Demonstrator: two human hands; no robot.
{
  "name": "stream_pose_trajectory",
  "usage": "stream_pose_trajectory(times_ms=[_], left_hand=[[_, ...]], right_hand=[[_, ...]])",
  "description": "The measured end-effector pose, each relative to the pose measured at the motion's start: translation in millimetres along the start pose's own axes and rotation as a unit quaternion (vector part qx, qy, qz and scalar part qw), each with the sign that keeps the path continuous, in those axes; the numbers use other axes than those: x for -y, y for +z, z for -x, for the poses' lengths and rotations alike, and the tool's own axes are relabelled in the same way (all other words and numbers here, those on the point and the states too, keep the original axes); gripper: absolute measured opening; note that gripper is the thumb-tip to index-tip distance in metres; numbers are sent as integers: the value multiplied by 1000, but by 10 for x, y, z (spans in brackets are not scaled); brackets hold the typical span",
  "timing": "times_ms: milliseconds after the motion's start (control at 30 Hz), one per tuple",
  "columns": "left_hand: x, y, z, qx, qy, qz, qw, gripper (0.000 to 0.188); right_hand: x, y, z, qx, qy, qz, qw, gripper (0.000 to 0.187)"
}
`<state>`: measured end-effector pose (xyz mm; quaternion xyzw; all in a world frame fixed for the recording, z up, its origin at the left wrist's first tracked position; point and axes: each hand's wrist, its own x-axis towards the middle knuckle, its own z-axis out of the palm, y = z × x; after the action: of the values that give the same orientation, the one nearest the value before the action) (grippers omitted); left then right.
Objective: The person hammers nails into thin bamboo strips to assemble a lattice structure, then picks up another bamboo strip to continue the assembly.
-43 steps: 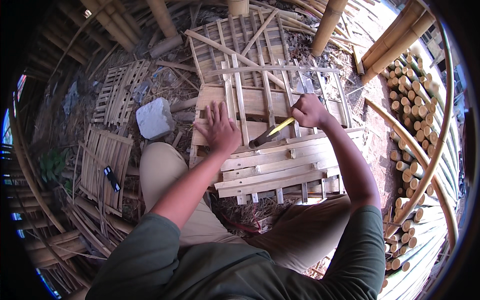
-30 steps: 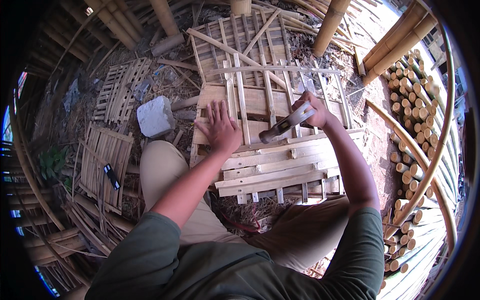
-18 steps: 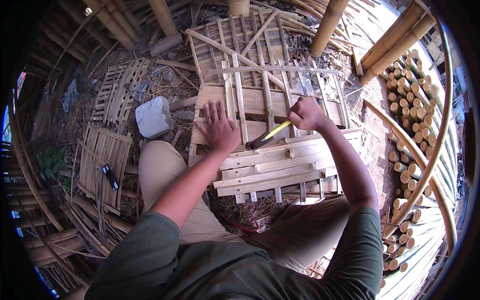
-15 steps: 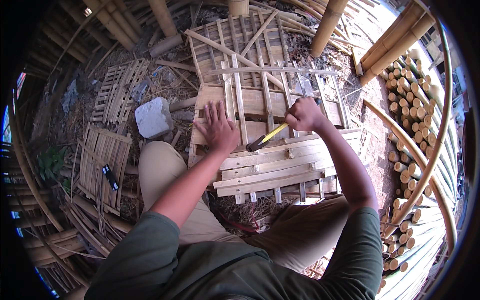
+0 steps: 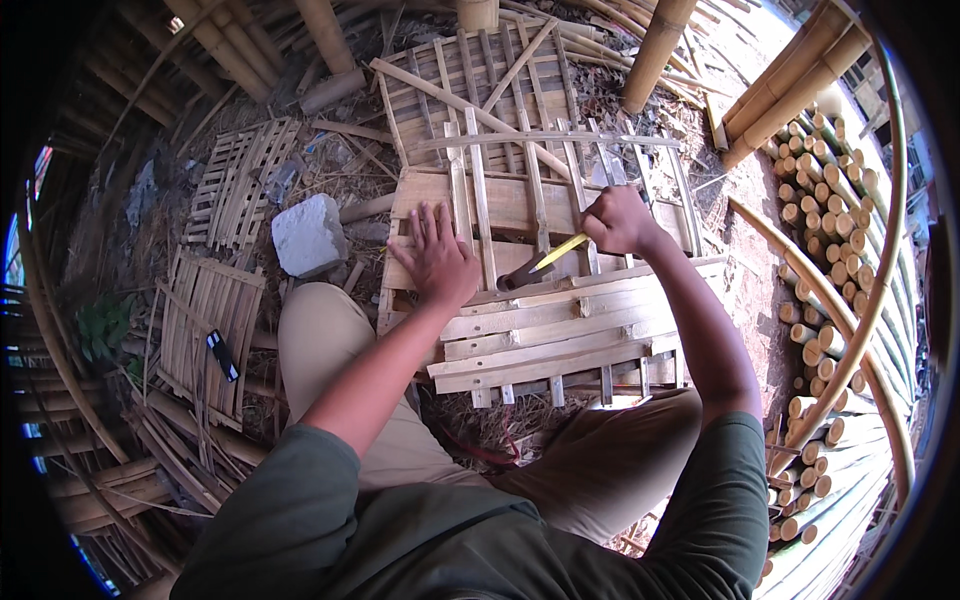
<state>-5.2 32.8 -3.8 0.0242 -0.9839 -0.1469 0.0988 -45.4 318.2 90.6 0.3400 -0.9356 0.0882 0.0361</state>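
Right hand [image 5: 617,220]: is wrapping its fingers tightly around the hammer [image 5: 558,253], hiding part of the handle.
Left hand [image 5: 437,262]: is pressing flat, fingers spread, on the slatted frame [image 5: 560,318], covering some wood.
Black object [image 5: 222,356]: is lying at 8 o'clock from the left hand, showing pale markings too small to read.
Hammer: is slanting from 2 to 8 o'clock over the frame's middle, its dark head pointing to 8; contact is remaining unclear.

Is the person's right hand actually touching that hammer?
Touching: the head view shows the fingers of the right hand wrapped around the hammer by its yellow handle.
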Motion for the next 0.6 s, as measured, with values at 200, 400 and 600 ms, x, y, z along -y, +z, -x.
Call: stream_pose_trajectory(times_ms=[200, 400, 600], left_hand=[[14, 8, 9, -13, 1, 3, 1000, 61], [7, 23, 4, -22, 6, -8, 1000, 60], [29, 2, 14, -11, 6, -12, 1000, 58]], right_hand=[[156, 96, 22, 5, 6, -14, 1000, 33], [24, -134, 23, -46, -31, -311, 949, 32], [200, 76, -110, 44, 35, 24, 998, 35]])
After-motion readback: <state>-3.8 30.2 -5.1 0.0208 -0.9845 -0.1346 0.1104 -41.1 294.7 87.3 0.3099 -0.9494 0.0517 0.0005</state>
